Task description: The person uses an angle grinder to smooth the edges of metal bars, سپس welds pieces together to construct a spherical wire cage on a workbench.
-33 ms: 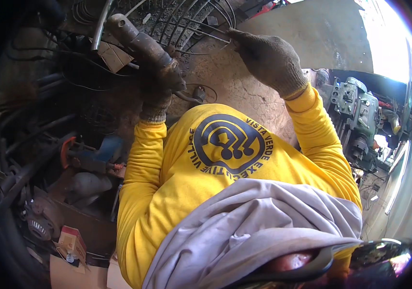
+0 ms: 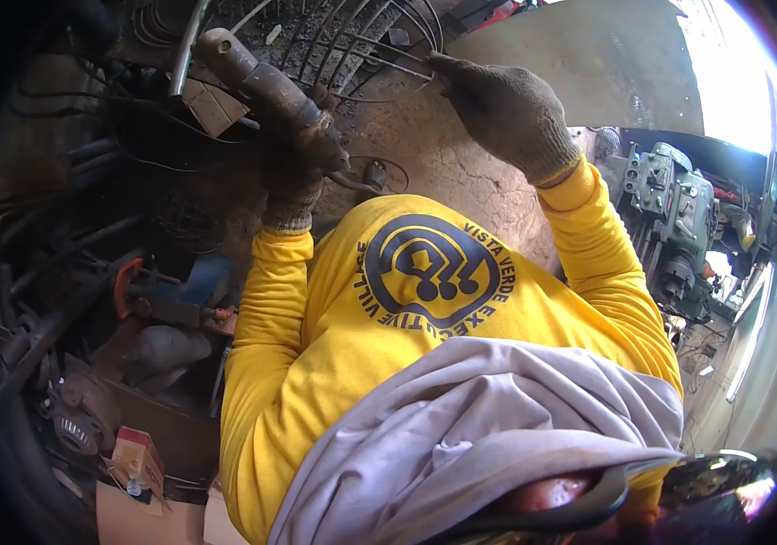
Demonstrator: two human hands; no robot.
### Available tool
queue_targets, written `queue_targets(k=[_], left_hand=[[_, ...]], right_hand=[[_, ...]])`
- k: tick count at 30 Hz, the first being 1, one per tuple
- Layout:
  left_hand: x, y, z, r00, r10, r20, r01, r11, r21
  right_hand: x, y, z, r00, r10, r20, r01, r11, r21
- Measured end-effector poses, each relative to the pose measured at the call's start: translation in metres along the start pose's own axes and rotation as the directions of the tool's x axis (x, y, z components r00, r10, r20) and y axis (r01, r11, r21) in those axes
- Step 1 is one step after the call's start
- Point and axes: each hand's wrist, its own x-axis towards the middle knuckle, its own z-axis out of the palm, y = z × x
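Observation:
In a knit work glove, my left hand is in deep shadow at the near end of a thick, rusty cylindrical metal piece. The piece has a rounded far end with a hole in it and slants up and left; my fingers are mostly hidden, but they appear closed around it. A bent metal rod sticks out beside that hand. My gloved right hand reaches up and left, its fingertips pinched at the end of a thin metal rod, beside a cage of curved metal bars.
A flat metal sheet lies at the far right. Beyond my right arm stands a greenish machine. To the left are a cardboard piece, an orange-handled tool, a small open box and dark bars. Below lies bare brown floor.

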Motion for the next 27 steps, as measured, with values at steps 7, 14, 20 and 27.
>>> queue_targets(k=[7, 14, 20, 27], left_hand=[[-0.017, 0.009, -0.022, 0.98, 0.143, -0.137, -0.135, 0.989, 0.063], [-0.013, 0.004, -0.01, 0.994, 0.11, 0.008, -0.109, 0.992, -0.07], [-0.019, 0.002, -0.013, 0.962, 0.273, 0.015, -0.273, 0.962, -0.006], [-0.035, 0.009, -0.045, 0.977, 0.212, -0.036, -0.213, 0.977, -0.02]], right_hand=[[-0.004, -0.001, 0.005, 1.0, -0.005, -0.012, 0.007, 0.994, 0.112], [-0.005, -0.013, 0.0, 0.999, -0.019, -0.041, 0.025, 0.987, 0.158], [-0.005, -0.021, -0.003, 0.999, -0.029, -0.014, 0.03, 0.989, 0.142], [-0.002, -0.019, 0.0, 0.997, -0.066, -0.051, 0.075, 0.978, 0.197]])
